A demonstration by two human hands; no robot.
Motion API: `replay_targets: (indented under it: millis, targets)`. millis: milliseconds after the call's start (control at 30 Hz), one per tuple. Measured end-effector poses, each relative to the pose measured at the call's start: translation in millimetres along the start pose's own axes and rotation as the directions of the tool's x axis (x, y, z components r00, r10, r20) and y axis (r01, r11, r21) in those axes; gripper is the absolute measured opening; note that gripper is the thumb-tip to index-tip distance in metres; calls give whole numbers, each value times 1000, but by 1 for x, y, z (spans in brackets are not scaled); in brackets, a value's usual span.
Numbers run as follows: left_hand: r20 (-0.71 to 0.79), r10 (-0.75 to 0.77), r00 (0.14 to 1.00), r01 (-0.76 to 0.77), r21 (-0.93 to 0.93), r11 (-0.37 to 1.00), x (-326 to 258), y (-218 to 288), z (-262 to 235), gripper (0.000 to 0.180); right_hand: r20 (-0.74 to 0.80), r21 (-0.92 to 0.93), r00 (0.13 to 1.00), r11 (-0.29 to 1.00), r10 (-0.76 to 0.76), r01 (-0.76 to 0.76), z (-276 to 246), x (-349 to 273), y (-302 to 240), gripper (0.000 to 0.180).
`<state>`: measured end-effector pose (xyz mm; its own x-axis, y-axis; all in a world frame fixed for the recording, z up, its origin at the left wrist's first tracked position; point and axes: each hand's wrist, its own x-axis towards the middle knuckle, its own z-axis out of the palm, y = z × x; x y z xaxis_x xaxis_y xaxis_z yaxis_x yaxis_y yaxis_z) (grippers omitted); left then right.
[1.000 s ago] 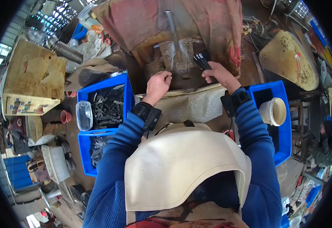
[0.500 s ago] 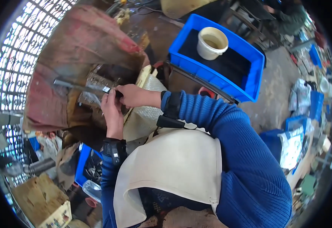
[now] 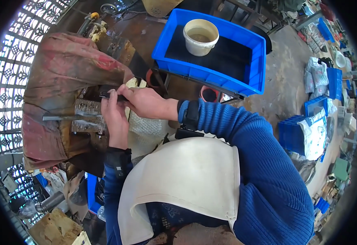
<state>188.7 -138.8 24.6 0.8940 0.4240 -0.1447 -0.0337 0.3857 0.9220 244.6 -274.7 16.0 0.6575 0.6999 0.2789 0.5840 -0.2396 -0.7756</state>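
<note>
My left hand (image 3: 115,122) and my right hand (image 3: 148,102) meet in front of a wet, worn metal block (image 3: 89,108). Between their fingertips is a small dark, bar-shaped piece (image 3: 105,94), mostly covered by the fingers, so its kind cannot be made out. Both hands are closed on it. A thin metal rod (image 3: 60,118) runs leftward from the block, just left of my left hand. Reddish, stained cloth (image 3: 64,65) drapes over the work station behind and left of the block. Clear bubble wrap (image 3: 148,126) lies below my right wrist.
Beyond my right arm stands a blue tub (image 3: 211,72) holding a cream bucket (image 3: 201,38). A red-rimmed container (image 3: 210,94) sits under it. Blue crates (image 3: 291,134) and bags line the right side. A wooden box (image 3: 56,228) stands at lower left. A pale apron (image 3: 182,175) covers my lap.
My view has shifted, so the blue tub appears farther left and higher. The dark piece has turned in my fingers, and the white patch on it no longer shows. Both hands still grip it.
</note>
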Motion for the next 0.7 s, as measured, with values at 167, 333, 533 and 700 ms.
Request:
replay_targets:
  millis: [167, 333, 533, 700]
  targets:
    - [-38, 12, 999, -9, 81, 997, 7, -8, 44, 22, -13, 149, 995, 984, -97, 98, -35, 5, 38, 32]
    - [52, -2, 999, -5, 125, 992, 21, -16, 112, 29, -24, 438, 991, 892, 135, -111, -114, -22, 89, 22]
    - [-60, 260, 964, -169, 615, 770, 50, -33, 74, 29, 258, 355, 789, 704, 558, -615, -241, -65, 150, 16]
    - [-7, 503, 864, -262, 847, 463, 77, -50, 57, 27, -27, -786, 879, 533, 477, -313, -279, -144, 268, 18]
